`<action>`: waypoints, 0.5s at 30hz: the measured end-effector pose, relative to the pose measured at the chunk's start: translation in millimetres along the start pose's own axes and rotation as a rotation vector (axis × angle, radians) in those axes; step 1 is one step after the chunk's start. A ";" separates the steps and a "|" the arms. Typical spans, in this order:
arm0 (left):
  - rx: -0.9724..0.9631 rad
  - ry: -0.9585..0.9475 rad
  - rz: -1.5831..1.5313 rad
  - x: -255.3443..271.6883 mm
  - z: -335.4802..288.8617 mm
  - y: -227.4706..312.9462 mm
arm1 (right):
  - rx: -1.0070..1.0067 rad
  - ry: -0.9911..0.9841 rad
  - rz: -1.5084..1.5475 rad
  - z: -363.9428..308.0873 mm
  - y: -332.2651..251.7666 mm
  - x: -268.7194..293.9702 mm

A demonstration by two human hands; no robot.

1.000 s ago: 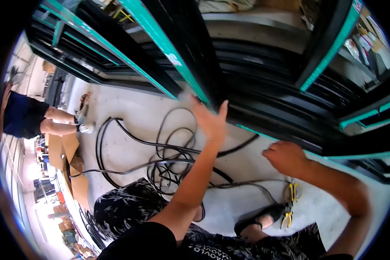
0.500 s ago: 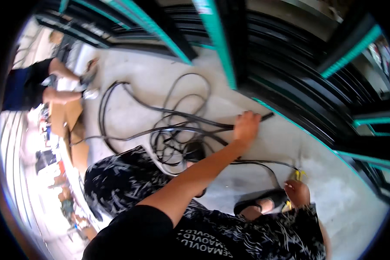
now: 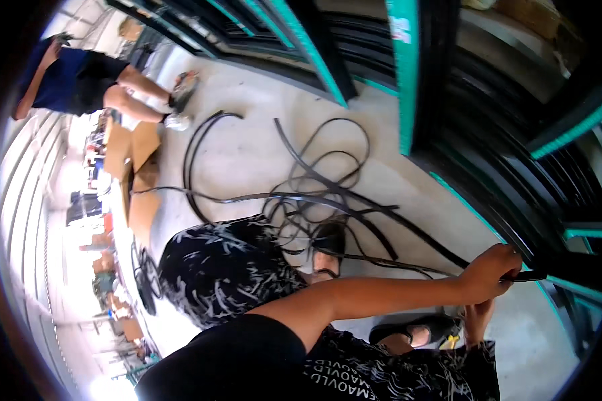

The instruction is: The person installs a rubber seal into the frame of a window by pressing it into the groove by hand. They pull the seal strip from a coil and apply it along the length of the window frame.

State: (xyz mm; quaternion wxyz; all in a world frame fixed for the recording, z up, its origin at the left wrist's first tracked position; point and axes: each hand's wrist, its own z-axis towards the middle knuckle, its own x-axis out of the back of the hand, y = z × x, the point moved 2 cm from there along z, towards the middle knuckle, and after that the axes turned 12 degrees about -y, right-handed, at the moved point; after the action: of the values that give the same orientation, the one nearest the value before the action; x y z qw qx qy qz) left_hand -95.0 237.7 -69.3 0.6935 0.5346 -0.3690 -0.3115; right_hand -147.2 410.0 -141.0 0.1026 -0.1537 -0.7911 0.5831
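Observation:
My left hand (image 3: 491,271) is closed round a thick black cable-like strip (image 3: 415,228), whose short end pokes out past my fingers on the right. From there the strip runs up and left across the floor to a free end. Just below, my right hand (image 3: 478,317) is mostly covered by the left one, so its fingers are hidden. A small yellow piece (image 3: 452,341) shows beside my right wrist, near my shoe; its kind cannot be made out. Several more black lengths (image 3: 301,197) lie in loose loops on the floor, around my other foot.
Black frames with green edges (image 3: 408,87) stand along the right and far side. An open cardboard box (image 3: 144,144) lies at the left. Behind it stands another person (image 3: 90,83) in dark clothes. The pale concrete floor (image 3: 247,87) lies between.
My left hand has moved right and towards me, pulling the black strip along, and now meets my right hand. The strip's far end has slid free of the curved piece. The view has shifted.

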 end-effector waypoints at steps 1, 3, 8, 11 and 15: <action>-0.006 0.021 -0.067 -8.2 -0.1 11.1 | -0.004 -0.049 0.006 -5.0 22.1 17.5; 0.030 0.089 -0.181 -8.8 -10.5 8.0 | -0.070 -0.029 0.051 9.0 1.6 -1.3; 0.329 -0.039 -0.453 9.1 -12.2 26.1 | -0.120 0.045 0.202 32.9 -39.6 -29.3; 0.358 -0.108 -0.436 8.7 -8.6 44.2 | -0.063 0.118 0.295 28.6 -62.2 -33.0; 0.270 -0.211 -0.240 4.3 -6.9 57.5 | 0.190 0.158 0.148 30.6 -59.8 -44.3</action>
State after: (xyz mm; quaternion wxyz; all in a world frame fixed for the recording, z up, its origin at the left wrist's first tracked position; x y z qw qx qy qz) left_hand -84.7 251.2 -13.8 0.5312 0.6271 -0.4116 -0.3939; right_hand -123.8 350.3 -92.3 0.1353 -0.2465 -0.7085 0.6473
